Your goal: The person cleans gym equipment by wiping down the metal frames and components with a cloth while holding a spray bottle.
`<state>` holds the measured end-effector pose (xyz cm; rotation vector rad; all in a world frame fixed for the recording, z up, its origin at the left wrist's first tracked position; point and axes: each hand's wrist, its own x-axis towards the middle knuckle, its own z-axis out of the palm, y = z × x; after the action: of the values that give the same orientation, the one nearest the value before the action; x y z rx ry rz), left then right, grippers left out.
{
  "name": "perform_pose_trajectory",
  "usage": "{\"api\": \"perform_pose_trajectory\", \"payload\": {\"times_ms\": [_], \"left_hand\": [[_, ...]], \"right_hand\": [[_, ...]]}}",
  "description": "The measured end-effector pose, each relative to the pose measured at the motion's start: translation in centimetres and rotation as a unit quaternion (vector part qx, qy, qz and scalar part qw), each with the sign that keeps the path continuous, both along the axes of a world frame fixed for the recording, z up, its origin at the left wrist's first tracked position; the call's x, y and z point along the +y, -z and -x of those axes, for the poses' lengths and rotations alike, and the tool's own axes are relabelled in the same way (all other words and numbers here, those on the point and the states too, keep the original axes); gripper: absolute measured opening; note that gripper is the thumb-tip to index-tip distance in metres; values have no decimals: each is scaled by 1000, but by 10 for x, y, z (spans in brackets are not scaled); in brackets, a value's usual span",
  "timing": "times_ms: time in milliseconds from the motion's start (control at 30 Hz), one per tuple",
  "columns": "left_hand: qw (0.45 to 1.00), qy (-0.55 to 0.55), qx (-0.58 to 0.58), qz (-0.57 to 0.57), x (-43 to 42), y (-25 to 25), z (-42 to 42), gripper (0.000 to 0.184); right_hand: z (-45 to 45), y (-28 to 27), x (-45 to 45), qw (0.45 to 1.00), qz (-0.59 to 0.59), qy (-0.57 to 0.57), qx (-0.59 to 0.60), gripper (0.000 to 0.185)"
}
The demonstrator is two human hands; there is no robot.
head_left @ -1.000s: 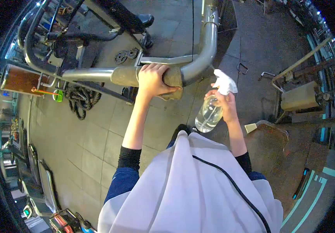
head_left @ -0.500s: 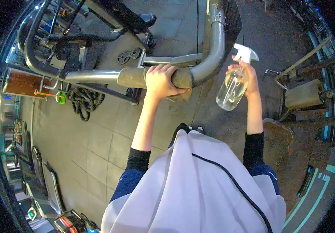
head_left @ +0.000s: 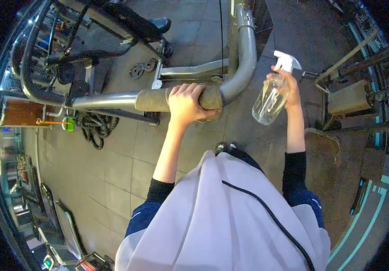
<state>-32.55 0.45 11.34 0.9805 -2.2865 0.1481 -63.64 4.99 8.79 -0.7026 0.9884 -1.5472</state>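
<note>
Now spray bottle (head_left: 270,103) farther right; tilted.

The right hand (head_left: 290,90) had moved the transparent, white-headed spray bottle (head_left: 270,103) forward and rightward from the curved grey metal tube (head_left: 245,67).

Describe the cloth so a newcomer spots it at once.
Find the thick metal tube that crosses the upper middle of the view and bends upward at right. Just left of that bend, the left hand holds the cloth over it. Look for dull, brownish-grey fabric against shiny bare metal.
</note>
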Motion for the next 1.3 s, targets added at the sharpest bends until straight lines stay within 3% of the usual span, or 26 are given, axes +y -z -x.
{"api": "perform_pose_trajectory", "payload": {"times_ms": [333,467,533,700,833,1300], "left_hand": [[999,-25,-33,-11,2,-1,1,64],[999,-17,4,34,5,-3,7,58],[999,-28,-15,39,6,0,6,59],[994,-83,-9,68,12,7,9,64],[988,-130,5,86,18,3,19,65],[956,-257,-9,145,25,-12,62,70]], "right_hand": [[-31,18,72,996,37,-84,12,42],[-24,16,76,985,21,-108,132,43],[-12,11,70,964,21,-172,204,44],[18,16,45,952,44,-229,199,43],[44,11,16,917,98,-287,260,40],[69,-22,-44,887,151,-375,222,39]]}}
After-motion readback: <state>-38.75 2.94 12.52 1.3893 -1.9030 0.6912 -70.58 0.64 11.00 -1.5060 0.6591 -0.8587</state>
